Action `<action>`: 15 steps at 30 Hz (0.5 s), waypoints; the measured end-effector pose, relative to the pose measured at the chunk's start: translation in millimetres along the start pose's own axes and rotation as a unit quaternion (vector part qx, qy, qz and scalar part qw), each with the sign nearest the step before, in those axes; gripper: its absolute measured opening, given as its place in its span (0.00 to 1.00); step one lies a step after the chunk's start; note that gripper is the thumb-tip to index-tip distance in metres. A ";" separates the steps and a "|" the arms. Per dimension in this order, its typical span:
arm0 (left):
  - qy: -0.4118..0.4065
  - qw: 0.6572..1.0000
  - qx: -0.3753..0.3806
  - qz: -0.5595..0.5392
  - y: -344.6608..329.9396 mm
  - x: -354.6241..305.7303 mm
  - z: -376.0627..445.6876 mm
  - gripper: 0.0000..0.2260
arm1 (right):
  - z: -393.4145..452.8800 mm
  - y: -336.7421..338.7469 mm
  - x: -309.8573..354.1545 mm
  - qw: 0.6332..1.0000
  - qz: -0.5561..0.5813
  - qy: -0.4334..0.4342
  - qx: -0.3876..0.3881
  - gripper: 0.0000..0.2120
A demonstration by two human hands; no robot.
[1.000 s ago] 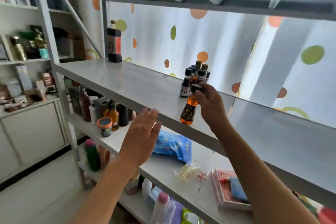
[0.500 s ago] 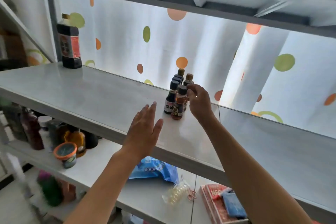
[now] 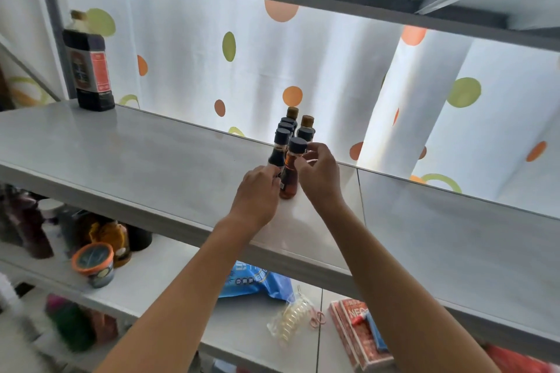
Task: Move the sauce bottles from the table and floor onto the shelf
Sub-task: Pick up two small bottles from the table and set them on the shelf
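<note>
Amber sauce bottle (image 3: 289, 175) stands on the shelf (image 3: 151, 160), nearest of the bottle cluster; right hand (image 3: 318, 172) pinches its neck, left hand (image 3: 257, 191) fingers grip its base. Placement looks nearly done; next, release without toppling neighbours.

Blue bag (image 3: 254, 280), orange-rimmed tub (image 3: 94, 263), red box (image 3: 360, 336), polka-dot curtain (image 3: 197, 70) behind

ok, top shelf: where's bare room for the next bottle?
Bare: the shelf between the large dark bottle and the small-bottle cluster, and right of the right hand. Crowded: the cluster, with the left hand also on it.
</note>
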State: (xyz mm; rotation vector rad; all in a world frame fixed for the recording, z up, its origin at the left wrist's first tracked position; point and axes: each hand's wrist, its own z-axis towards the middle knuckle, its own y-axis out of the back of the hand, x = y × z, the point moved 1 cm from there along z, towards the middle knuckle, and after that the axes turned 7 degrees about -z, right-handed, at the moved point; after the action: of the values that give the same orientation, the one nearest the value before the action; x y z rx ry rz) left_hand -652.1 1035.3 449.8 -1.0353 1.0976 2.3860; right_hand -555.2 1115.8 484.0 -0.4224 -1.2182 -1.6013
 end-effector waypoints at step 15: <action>0.021 0.997 0.006 0.072 2.4 19.6 1.9 0.12 | 5.2 -14.9 -36.3 0.987 -0.086 -0.079 0.108 0.13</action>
State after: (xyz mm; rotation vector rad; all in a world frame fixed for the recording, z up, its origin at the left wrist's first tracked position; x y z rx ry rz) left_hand -667.7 1034.9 437.6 -1.0384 1.2377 2.4758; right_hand -555.0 1138.1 451.3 -0.3164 -1.5674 -1.5820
